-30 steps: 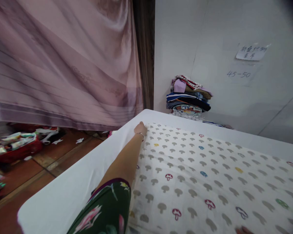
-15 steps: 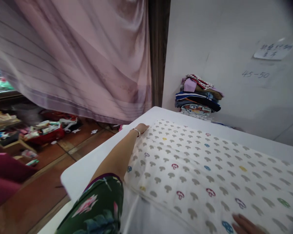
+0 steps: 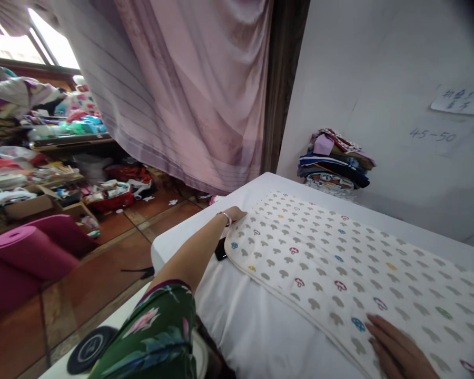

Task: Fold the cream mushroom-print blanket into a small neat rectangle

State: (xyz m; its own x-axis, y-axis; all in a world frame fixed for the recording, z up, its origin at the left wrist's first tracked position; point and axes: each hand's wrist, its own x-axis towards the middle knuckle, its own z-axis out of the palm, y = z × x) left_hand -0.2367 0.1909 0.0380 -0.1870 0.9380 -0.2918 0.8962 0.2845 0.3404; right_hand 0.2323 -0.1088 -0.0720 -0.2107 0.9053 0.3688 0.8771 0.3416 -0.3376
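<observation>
A white cloth (image 3: 324, 247) printed with grey and coloured mushrooms lies spread on a white-covered table (image 3: 221, 295), its near left corner rounded and edged with a pale border. My left hand (image 3: 234, 213), with a bracelet at the wrist, reaches to the cloth's left edge. Its fingers look closed at that edge, though they show only small and partly hidden. At the lower right, my right hand (image 3: 398, 345) rests flat on the cloth, fingers stretched out, beside a blue mushroom print. Next to the rounded corner a flat black object (image 3: 221, 249) shows partly behind my left forearm.
A pink curtain (image 3: 189, 95) hangs behind the table. Folded fabrics (image 3: 334, 160) are stacked against the white wall (image 3: 363, 68). On the floor at left are a rolled pink mat (image 3: 31, 258) and a red basket (image 3: 110, 197). A round black object (image 3: 90, 347) sits below my left sleeve.
The view has turned left, showing more of the cluttered room. My right hand shows more fully on the cloth. The black object by the cloth's corner is now visible.
</observation>
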